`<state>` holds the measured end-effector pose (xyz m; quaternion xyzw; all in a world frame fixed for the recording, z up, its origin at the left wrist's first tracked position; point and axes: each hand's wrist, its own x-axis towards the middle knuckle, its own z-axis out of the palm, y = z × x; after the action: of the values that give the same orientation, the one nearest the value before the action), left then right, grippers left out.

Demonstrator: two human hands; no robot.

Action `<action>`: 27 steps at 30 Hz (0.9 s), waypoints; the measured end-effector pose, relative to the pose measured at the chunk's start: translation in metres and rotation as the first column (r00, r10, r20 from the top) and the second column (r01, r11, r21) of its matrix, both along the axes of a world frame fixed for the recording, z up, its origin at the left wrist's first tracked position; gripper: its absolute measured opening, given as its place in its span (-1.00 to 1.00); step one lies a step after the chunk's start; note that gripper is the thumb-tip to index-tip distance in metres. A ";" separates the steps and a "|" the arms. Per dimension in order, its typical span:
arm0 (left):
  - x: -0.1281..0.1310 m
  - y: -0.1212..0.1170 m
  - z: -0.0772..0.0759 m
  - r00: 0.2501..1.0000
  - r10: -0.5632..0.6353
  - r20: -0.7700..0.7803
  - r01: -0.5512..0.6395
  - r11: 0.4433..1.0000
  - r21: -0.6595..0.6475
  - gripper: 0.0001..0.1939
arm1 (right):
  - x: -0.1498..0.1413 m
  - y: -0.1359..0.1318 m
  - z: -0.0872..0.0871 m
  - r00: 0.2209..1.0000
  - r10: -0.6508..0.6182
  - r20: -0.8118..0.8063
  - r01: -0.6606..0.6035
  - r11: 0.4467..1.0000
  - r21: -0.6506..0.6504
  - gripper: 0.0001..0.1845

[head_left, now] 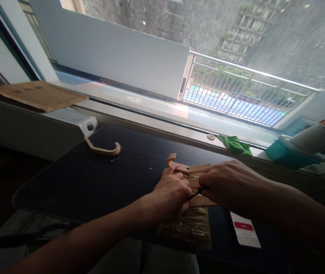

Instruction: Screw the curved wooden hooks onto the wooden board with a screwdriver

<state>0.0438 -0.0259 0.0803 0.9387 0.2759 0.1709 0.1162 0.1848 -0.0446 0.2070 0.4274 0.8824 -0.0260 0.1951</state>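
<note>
My right hand [228, 180] is closed around a dark-handled screwdriver [194, 195], its thin shaft pointing left toward my left hand. My left hand [174, 190] is closed over pale wooden pieces, pressing them onto a package wrapped in brown tape [187, 230]. A curved wooden hook [182, 166] with a dark hole lies at the far side of both hands. Below it, a flat wooden piece [204, 201] shows between the hands. The screwdriver's tip is hidden by my left fingers.
On the dark table [117, 194], another wooden hook [104, 151] lies at the far left beside a small screw [115, 160]. A phone [245, 230] is at right. The windowsill holds a green cloth [235, 145], a tape roll [211, 136] and a teal container [285, 154].
</note>
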 end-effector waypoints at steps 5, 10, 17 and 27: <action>-0.001 0.000 0.002 1.000 0.016 -0.004 -0.016 1.000 -0.019 -0.88 | -0.001 -0.003 -0.001 0.998 -0.050 0.037 0.049 0.998 0.033 -0.75; -0.002 0.000 0.004 0.999 -0.005 0.035 0.005 1.000 -0.008 -0.84 | -0.015 -0.006 0.010 1.000 -0.010 0.003 0.010 0.999 -0.042 -0.84; -0.001 0.000 0.000 0.998 0.003 0.058 -0.004 1.000 0.017 -0.92 | -0.022 0.000 0.005 0.997 0.071 -0.024 -0.073 0.995 -0.069 -0.86; -0.003 0.000 0.003 0.999 -0.012 0.036 0.012 1.000 -0.005 -0.89 | -0.017 -0.007 0.009 0.999 -0.031 -0.013 0.031 0.999 -0.044 -0.81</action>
<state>0.0407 -0.0261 0.0833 0.9368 0.2685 0.1865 0.1247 0.1682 -0.0511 0.2159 0.4364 0.8762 -0.0515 0.1979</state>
